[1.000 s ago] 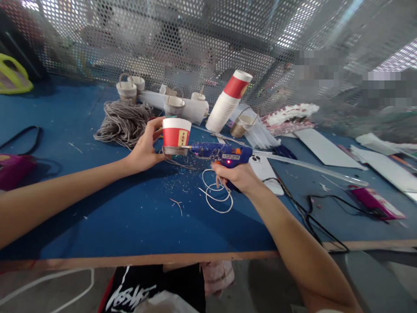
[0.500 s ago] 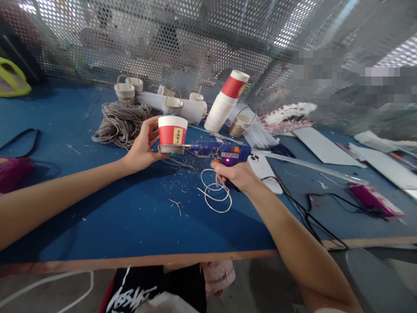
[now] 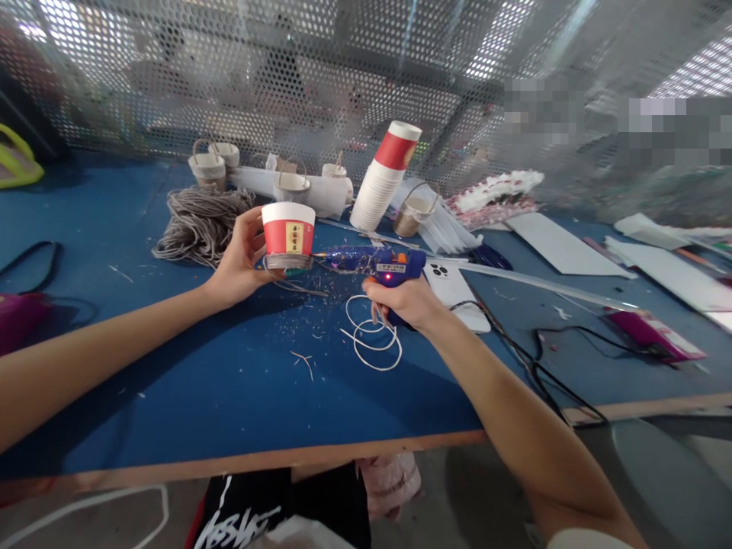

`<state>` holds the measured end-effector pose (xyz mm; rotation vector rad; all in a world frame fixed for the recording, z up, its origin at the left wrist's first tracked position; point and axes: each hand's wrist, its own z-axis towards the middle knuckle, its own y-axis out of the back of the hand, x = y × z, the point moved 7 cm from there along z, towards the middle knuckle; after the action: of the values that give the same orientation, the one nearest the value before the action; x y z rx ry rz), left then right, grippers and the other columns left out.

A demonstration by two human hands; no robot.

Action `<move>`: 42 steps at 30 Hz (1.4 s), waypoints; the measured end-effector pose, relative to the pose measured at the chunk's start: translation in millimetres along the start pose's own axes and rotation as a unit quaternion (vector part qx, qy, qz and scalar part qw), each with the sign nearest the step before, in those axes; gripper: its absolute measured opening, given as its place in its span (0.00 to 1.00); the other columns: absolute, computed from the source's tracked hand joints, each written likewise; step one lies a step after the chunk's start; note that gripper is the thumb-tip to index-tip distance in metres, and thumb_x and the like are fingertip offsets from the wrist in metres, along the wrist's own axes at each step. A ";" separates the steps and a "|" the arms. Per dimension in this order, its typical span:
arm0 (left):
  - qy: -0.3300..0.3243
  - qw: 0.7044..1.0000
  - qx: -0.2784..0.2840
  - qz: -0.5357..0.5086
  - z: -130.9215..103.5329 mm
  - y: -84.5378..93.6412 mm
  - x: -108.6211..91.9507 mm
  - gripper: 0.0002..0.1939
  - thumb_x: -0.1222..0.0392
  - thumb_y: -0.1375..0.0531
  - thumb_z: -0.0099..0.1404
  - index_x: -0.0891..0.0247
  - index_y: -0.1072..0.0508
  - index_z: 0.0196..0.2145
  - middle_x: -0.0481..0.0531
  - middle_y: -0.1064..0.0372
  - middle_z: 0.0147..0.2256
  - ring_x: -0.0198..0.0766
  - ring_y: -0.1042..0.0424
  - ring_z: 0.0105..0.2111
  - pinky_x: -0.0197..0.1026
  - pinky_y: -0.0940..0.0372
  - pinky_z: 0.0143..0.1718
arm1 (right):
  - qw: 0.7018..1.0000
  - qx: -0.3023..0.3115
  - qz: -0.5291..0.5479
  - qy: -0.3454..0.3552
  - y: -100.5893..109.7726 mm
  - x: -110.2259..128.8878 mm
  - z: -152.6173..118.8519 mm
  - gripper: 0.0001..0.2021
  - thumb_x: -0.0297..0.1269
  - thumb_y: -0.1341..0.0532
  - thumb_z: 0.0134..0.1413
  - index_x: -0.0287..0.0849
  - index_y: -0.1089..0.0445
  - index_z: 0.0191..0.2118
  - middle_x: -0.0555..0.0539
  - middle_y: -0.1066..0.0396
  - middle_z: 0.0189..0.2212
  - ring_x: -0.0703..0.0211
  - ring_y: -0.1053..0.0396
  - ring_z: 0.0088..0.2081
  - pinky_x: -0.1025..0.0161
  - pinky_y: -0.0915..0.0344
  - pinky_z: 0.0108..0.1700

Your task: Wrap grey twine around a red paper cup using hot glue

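Note:
My left hand (image 3: 239, 263) grips a red and white paper cup (image 3: 287, 223) from its left side, holding it upright above the table. Grey-brown cord (image 3: 287, 261) is wound around the cup's base, and a loose end trails to the right below it. In my right hand (image 3: 400, 299) is a blue hot glue gun (image 3: 371, 261) with a red light lit. Its nozzle points left and lies close to the cup's lower right side; whether it touches cannot be made out. A long clear glue stick (image 3: 515, 279) sticks out of the gun's back.
A grey cord bundle (image 3: 200, 225) lies behind my left hand. A leaning stack of paper cups (image 3: 377, 187) and a cord-wrapped small bucket (image 3: 414, 215) stand at the back. A white phone (image 3: 454, 297), coiled white cord (image 3: 374, 345) and black cable (image 3: 534, 366) lie nearby.
The whole view has shifted slightly, so most things appear a little further left. The nozzle now shows a small gap from the cup's printed label, nearer its right edge. Both holds are unchanged.

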<state>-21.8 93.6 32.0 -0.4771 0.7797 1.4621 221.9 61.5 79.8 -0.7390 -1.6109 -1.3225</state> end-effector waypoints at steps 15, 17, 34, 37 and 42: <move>-0.002 1.000 -0.012 0.010 0.2 1.5 -1.3 0.48 0.49 0.24 0.48 0.43 0.44 0.61 0.55 0.39 0.63 0.53 0.32 0.60 0.54 0.28 0.55 | 1.000 0.012 0.006 0.003 -1.7 2.6 -2.1 0.10 0.37 0.39 0.37 0.45 0.40 0.14 0.56 0.42 0.09 0.68 0.42 0.12 0.66 0.43 0.15; 0.001 1.000 -0.013 0.013 -0.1 1.1 -0.6 0.48 0.49 0.24 0.48 0.43 0.45 0.61 0.55 0.40 0.63 0.53 0.32 0.60 0.54 0.28 0.56 | 1.000 0.007 0.006 0.008 -1.1 3.5 -2.3 0.10 0.37 0.39 0.37 0.45 0.39 0.14 0.56 0.42 0.09 0.68 0.42 0.12 0.67 0.43 0.15; 0.015 0.999 -0.006 0.032 0.5 -4.3 -5.3 0.47 0.53 0.25 0.48 0.50 0.46 0.60 0.60 0.40 0.62 0.54 0.31 0.59 0.57 0.30 0.56 | 1.000 0.011 -0.021 0.014 -1.6 2.4 -1.2 0.10 0.37 0.39 0.38 0.45 0.40 0.14 0.55 0.39 0.10 0.66 0.40 0.13 0.66 0.41 0.17; 0.020 0.999 -0.005 0.029 0.6 -4.9 -5.1 0.47 0.53 0.25 0.48 0.49 0.45 0.60 0.60 0.39 0.62 0.56 0.31 0.59 0.59 0.31 0.56 | 1.000 0.015 -0.022 0.011 -2.7 2.5 -1.8 0.10 0.37 0.39 0.37 0.45 0.40 0.14 0.55 0.40 0.10 0.66 0.40 0.13 0.65 0.41 0.17; 0.024 0.999 -0.006 0.029 0.4 -5.3 -4.2 0.47 0.54 0.25 0.47 0.51 0.44 0.60 0.60 0.39 0.61 0.56 0.30 0.58 0.59 0.31 0.56 | 0.999 0.012 -0.021 0.022 -4.9 3.2 -3.5 0.11 0.38 0.39 0.38 0.45 0.40 0.14 0.55 0.40 0.10 0.67 0.41 0.13 0.65 0.41 0.17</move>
<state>-16.3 90.6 34.4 -0.5033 0.8288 1.5147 217.3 56.6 80.8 -0.6610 -1.6112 -1.3387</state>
